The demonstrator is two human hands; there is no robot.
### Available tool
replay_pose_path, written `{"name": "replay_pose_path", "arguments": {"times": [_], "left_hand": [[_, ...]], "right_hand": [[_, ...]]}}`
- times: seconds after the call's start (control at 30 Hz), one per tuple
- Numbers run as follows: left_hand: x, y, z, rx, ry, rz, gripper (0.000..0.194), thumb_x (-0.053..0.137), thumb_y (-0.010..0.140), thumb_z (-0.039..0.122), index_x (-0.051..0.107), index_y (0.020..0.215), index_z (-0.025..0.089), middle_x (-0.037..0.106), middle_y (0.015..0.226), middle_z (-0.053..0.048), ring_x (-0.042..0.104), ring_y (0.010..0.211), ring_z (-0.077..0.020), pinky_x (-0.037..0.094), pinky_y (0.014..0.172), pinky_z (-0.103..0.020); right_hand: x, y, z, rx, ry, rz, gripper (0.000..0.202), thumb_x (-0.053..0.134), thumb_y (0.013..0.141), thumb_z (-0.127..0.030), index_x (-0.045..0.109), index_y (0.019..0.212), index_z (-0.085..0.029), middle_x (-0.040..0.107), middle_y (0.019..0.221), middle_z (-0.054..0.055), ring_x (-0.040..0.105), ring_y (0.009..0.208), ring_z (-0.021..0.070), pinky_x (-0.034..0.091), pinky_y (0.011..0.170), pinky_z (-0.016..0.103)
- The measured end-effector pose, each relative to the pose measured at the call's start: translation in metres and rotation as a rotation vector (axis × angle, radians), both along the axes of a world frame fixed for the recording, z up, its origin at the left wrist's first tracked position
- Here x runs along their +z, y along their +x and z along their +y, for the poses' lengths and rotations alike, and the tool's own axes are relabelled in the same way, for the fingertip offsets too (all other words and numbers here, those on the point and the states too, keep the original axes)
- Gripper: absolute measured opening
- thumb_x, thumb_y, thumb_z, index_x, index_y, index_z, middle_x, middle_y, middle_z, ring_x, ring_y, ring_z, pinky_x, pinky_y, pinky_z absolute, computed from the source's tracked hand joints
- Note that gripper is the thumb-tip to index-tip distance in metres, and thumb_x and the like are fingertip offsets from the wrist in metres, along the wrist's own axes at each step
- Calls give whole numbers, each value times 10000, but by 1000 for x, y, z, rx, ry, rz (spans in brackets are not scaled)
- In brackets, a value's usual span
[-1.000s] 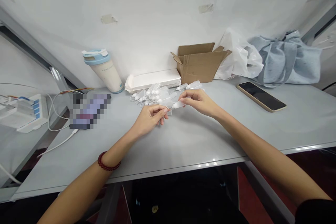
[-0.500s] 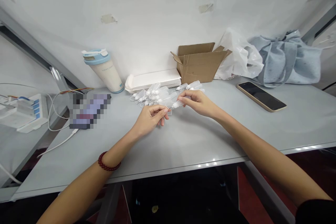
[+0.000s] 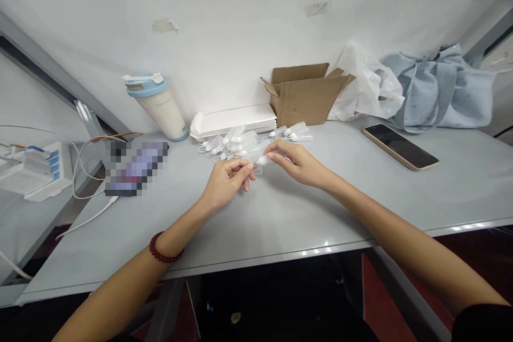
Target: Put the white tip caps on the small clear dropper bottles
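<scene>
A pile of small translucent plastic bottles (image 3: 236, 140) with white caps lies on the grey table, with several more (image 3: 297, 130) at its right end. My left hand (image 3: 230, 179) is closed in a pinch in front of the pile; what is between the fingertips is too small to make out. Just to its right, my right hand (image 3: 294, 160) grips a small bottle (image 3: 263, 160), its white tip pointing left towards my left fingertips. The fingers hide most of that bottle. A small clear piece (image 3: 258, 171) lies on the table between the hands.
Behind the pile are stacked white trays (image 3: 236, 117) and an open cardboard box (image 3: 306, 100). A cup (image 3: 160, 109), a blurred-out device (image 3: 138, 168) and a power strip (image 3: 48, 171) are at the left. A plastic bag (image 3: 366, 85), a blue bag (image 3: 444, 88) and a phone (image 3: 401, 147) are at the right.
My right hand has moved slightly left with the bottle, bringing its tip closer to my left fingertips. My left hand has barely moved.
</scene>
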State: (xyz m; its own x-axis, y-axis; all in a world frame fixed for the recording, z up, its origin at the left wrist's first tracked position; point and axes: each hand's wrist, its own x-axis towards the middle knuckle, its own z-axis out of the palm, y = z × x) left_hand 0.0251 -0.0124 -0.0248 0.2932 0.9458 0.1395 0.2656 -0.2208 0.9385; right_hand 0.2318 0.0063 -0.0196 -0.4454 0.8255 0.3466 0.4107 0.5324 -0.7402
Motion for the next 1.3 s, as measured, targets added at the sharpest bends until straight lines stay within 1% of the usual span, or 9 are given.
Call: {"name": "replay_pose_path", "arguments": {"times": [0.2,0.37,0.53,0.63,0.73,0.93,1.1,1.3], "left_hand": [[-5,1,-3,15,8,-33,223,611,841,357,679,753,164,634,618,-2,527,437,-94,439,467,-241],[-6,2,-5,3,7,-30,227,601,856,345,668,738,163,634,629,-2,533,445,-90,435,462,-232],[-3,1,-4,-13,-1,-36,254,603,858,348,656,698,158,617,597,-1,531,450,-91,444,474,-234],[-1,-1,-1,-52,-17,-65,184,668,810,331,692,799,149,645,654,-8,551,473,-96,470,498,-243],[0,-2,2,-69,-33,-86,208,732,750,302,702,882,144,665,705,-9,558,482,-96,482,502,-246],[0,-4,2,-32,32,-77,190,665,821,324,697,782,142,655,649,-11,541,480,-94,464,493,-237],[-2,-3,-1,-28,10,-45,178,658,820,304,694,763,139,656,632,-10,530,463,-87,455,474,-226],[-3,-1,-2,-23,-10,-24,176,653,813,301,690,743,144,642,593,-2,522,449,-88,452,462,-224]], "right_hand": [[-1,-1,-2,28,19,5,206,445,957,-313,594,931,-173,675,923,73,586,819,176,435,726,297],[0,-2,-4,38,23,6,199,445,962,-303,596,929,-179,671,919,68,588,823,175,437,740,302],[2,-1,-3,43,25,9,205,454,957,-300,612,931,-171,676,936,73,597,850,179,436,760,300],[6,1,-2,38,31,7,219,463,958,-314,626,936,-168,681,937,69,599,846,177,430,736,292],[9,3,-1,25,45,2,233,468,960,-324,637,942,-163,686,938,66,596,843,176,423,712,283],[9,4,-2,19,46,-6,226,477,955,-317,636,947,-157,688,942,71,601,852,180,433,722,290],[3,2,-1,43,68,-10,205,482,947,-300,628,930,-157,682,923,71,599,833,175,435,730,294],[-2,0,-2,68,46,1,200,476,950,-291,624,929,-158,682,922,71,598,830,170,435,739,294]]}}
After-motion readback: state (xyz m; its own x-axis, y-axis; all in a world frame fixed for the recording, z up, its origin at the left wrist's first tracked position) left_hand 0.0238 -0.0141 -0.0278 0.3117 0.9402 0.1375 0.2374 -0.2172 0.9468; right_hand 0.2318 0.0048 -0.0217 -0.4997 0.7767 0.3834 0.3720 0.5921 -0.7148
